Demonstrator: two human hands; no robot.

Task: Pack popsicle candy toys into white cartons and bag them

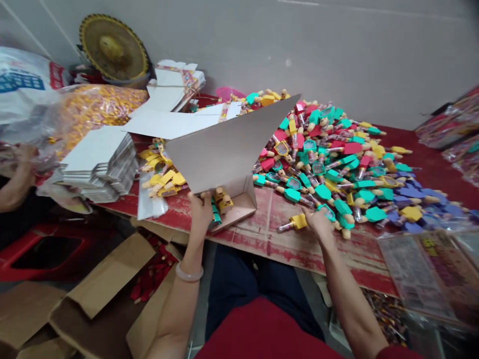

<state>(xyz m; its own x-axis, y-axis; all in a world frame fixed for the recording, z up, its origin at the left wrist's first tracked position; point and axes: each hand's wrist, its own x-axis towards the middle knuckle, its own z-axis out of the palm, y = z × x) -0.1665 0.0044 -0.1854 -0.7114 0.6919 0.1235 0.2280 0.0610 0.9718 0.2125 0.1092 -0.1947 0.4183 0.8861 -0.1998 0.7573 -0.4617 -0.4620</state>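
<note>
1. Nearest were the person's red shirt (262, 331) and dark trousers (228, 284), before a worn red table (269, 239)
2. The left hand (202, 214), a pale bangle (189, 273) on its wrist, had its fingers closed on the near left edge of the box
3. The right hand (320, 224) reached down at the pile's near edge, fingers bent, their tips just beside a yellow toy; whether they had hold of anything, I could not tell
4. The box (247, 199) sat at the table's near edge, between the hands; it was plain card, grey-white inside, with a few yellow toys and a green one at its left end
5. Its mouth faced up, its long axis ran slantwise from near left to far right, and its large flap (228, 149) stood raised behind, a corner pointing up and right
6. The yellow toy (298, 221) lay almost crosswise, its clear tube pointing left and slightly nearer
7. Beyond spread the pile (324, 192) of green, red and yellow toys, purple ones at its right
8. Farther left were a white carton stack (93, 149) and a bag (101, 104) of yellow pieces; behind rose a grey wall (337, 50)
</note>
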